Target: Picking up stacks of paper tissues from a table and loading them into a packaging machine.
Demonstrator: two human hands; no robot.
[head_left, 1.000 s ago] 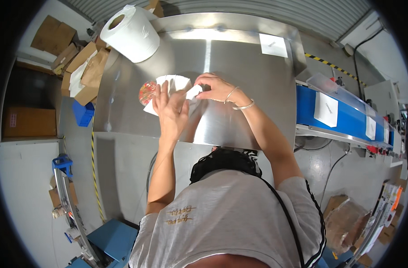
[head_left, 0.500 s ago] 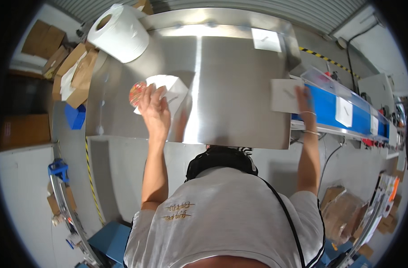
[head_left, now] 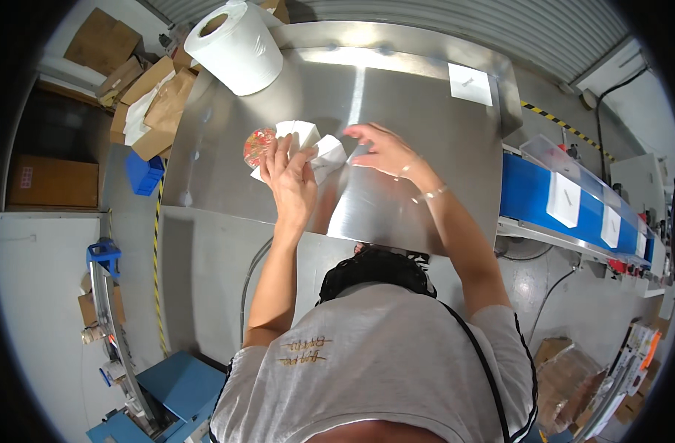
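My left hand (head_left: 289,181) is closed around flat white packets, its fingers bent over their near side. One white packet (head_left: 298,131) stands up behind the fingers, and another white packet (head_left: 330,156) leans beside it on the right. Partly covered by these fingers, a round red-patterned disc (head_left: 258,145) lies on the steel table (head_left: 419,133). Just right of the packets, my right hand (head_left: 385,151) hovers over the table with fingers apart and nothing seen in them. A single white packet (head_left: 470,84) lies at the table's far right corner.
A large white paper roll (head_left: 234,52) stands at the far left of the table. Along the right side runs a conveyor with a blue belt (head_left: 526,188), carrying several white packets (head_left: 564,201) beneath a clear cover. Open cardboard boxes (head_left: 154,103) and a blue bin (head_left: 143,173) are at left.
My right hand has come from the conveyor's end, where it had a white packet, across to my left hand; it is now free. Another packet now shows at my left hand. The view has shifted.
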